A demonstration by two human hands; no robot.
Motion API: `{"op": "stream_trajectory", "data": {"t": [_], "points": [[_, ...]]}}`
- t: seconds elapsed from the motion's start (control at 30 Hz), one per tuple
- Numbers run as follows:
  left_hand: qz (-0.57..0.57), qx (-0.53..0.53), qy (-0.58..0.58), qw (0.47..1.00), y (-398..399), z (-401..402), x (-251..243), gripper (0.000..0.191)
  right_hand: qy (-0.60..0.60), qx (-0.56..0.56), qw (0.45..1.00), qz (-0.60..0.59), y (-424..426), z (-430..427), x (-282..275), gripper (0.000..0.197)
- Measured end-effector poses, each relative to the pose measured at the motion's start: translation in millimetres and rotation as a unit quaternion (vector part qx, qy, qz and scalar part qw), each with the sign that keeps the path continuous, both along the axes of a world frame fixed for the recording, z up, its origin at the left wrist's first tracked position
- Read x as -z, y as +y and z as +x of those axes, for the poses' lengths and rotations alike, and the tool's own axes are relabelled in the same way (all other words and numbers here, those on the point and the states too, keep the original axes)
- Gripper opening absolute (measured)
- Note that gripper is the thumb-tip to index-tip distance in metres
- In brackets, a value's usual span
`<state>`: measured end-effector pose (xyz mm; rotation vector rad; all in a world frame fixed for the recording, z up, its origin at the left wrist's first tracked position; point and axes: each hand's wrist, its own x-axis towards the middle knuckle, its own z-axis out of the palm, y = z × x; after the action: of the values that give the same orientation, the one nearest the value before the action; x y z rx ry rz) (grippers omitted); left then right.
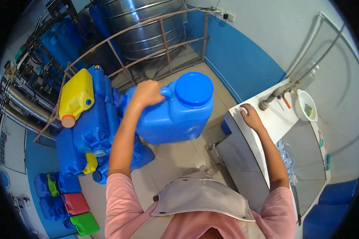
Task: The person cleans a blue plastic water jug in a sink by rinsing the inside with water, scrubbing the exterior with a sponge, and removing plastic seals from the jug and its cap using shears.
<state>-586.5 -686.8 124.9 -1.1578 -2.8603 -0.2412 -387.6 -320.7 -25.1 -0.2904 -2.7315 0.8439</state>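
My left hand [148,94] is closed around the top handle of a large blue plastic water jug [173,119]. The jug is held in front of me, its wide round blue screw cap [194,88] in place. At the near corner of a white countertop [252,134], my right hand [250,116] has its fingers curled about a small white thing [243,110], which may be a scrap of tissue or cloth. Left of the held jug are stacked blue jugs [92,119], topped by a yellow jug [77,92] with an orange cap.
A rusty metal railing [164,44] fronts a large steel tank [149,30]. On the counter side are a pipe valve with an orange handle [286,102], a white basin [300,104] holding a sponge, and plastic strips [284,155]. Red [76,203] and green [85,224] containers stand lower left.
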Motion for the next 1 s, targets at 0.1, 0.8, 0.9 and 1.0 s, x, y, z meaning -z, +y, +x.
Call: {"op": "stream_trajectory", "data": {"t": [0.1,0.8,0.9,1.0], "points": [[-0.007,-0.02,-0.025,0.999,-12.7,-27.8,87.8,0.027,0.02,0.005,0.998,0.062,-11.5,-27.2,19.0,0.035],[0.867,-0.273,-0.409,0.076,-66.9,25.7,230.9,0.026,-0.006,0.021,0.99,0.141,-13.1,-45.0,63.5,0.039],[0.943,-0.238,-0.21,0.094,-109.5,38.8,142.0,0.024,-0.011,0.006,0.991,0.136,-17.5,-48.3,60.3,0.037],[0.954,-0.143,-0.155,0.212,-182.5,55.1,95.3,0.023,-0.002,0.006,0.99,0.138,-17.6,-45.9,62.5,0.035]]}}
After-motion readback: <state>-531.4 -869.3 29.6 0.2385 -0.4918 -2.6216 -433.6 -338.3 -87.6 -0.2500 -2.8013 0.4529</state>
